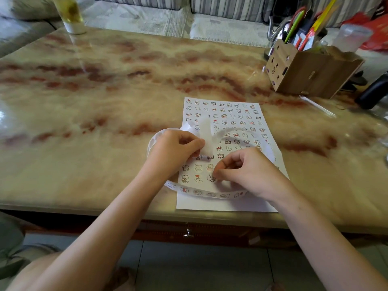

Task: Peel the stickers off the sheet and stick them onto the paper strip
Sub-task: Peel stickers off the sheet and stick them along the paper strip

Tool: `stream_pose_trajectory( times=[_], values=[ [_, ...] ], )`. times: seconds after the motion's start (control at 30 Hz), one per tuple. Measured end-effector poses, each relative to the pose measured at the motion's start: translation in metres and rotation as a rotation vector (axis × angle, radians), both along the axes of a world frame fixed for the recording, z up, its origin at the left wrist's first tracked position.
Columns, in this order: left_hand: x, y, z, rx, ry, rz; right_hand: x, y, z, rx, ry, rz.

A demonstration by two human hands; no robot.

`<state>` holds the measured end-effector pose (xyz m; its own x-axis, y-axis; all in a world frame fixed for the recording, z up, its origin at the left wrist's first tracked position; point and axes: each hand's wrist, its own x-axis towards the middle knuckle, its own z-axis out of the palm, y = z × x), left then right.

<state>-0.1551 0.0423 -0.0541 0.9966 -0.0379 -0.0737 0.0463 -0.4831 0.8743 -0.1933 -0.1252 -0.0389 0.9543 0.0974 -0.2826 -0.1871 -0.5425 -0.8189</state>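
The right hand (249, 173) is nearest, its grip pinched on a bear sticker (211, 177) low on the sticker sheet (233, 114). The left hand (176, 152) has its grip clamped on the paper strip (201, 193), which loops across the sheet on the marble surface (105, 91).

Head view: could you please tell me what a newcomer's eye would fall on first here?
First come the two hands near the front edge. The left hand pinches a looping paper strip dotted with stickers, and the right hand pinches at a sticker on the sheet beneath. Next is the glossy red-and-cream marbled table, with a wooden box of pens at far right.
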Motion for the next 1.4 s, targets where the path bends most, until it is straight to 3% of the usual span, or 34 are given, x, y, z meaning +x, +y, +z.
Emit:
stream_pose_trajectory(
  times=[0.97, 1.3, 1.4],
  values=[
    [-0.0054, -0.0032, 0.0064, 0.002, 0.027, 0.002, -0.0012, 0.0048, -0.0089, -0.254, -0.169, -0.005],
    [-0.0049, -0.0020, 0.0065, -0.005, 0.012, 0.002, 0.0002, 0.0027, -0.0071, -0.243, -0.132, 0.041],
    [-0.0038, 0.0005, 0.0049, -0.062, -0.019, 0.013, 0.0008, 0.0011, -0.0054, -0.120, -0.218, -0.017]
  ],
)
